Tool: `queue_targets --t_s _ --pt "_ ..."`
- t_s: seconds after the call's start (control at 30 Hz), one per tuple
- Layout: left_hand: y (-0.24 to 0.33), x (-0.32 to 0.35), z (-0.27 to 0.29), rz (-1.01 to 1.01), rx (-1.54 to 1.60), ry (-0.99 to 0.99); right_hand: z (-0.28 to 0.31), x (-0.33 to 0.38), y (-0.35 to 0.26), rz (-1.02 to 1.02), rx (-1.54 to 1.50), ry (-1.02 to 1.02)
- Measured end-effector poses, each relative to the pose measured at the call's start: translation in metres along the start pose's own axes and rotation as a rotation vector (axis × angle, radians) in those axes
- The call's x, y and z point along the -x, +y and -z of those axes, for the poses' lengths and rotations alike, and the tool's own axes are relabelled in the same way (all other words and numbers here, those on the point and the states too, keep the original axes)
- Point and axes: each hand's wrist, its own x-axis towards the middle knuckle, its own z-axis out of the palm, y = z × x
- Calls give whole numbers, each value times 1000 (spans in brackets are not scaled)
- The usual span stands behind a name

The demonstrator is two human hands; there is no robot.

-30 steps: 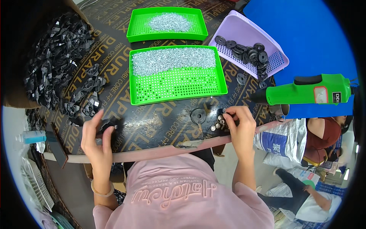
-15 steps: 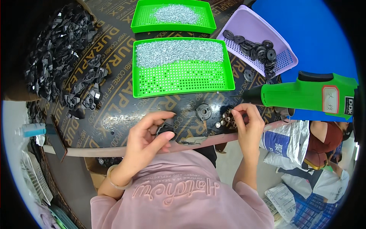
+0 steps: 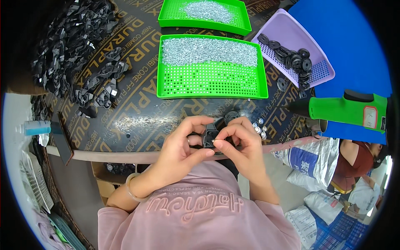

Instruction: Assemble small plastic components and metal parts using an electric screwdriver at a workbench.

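Observation:
Near the table's front edge, my left hand (image 3: 179,146) is closed around a small black plastic part (image 3: 211,134), held upright between thumb and fingers. My right hand (image 3: 245,146) meets it there, thumb and forefinger pinched on a tiny light-coloured metal piece (image 3: 214,141) against the black part. What exactly the piece is cannot be made out. Just beyond my right fingers sits a round dark fixture (image 3: 231,116), partly hidden by them. To its right lie several small shiny metal bushings (image 3: 260,128) on the table.
Two green perforated trays (image 3: 212,89) of silver screws stand ahead. A purple basket (image 3: 324,75) of black discs is at far right, above a green power screwdriver (image 3: 333,108). Black plastic parts (image 3: 75,54) are heaped at left. A blue-capped bottle (image 3: 35,129) stands far left.
My right hand has moved left from the metal bushings to the black part in my left hand. The left hand has moved a little right, and the whole view has shifted slightly.

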Motion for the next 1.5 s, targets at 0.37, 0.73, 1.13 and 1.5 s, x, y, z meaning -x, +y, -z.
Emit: queue_targets --t_s 0.37,0.73,1.13,1.5 --pt "-5 1 -1 -27 11 -2 -9 2 15 -1 -43 109" --pt "-4 3 4 72 174 31 22 -10 7 76 466 222" --pt "0 5 7 90 159 65 20 -17 12 -49 656 93" --pt "3 4 11 105 178 56 20 -9 17 -184 333 116"
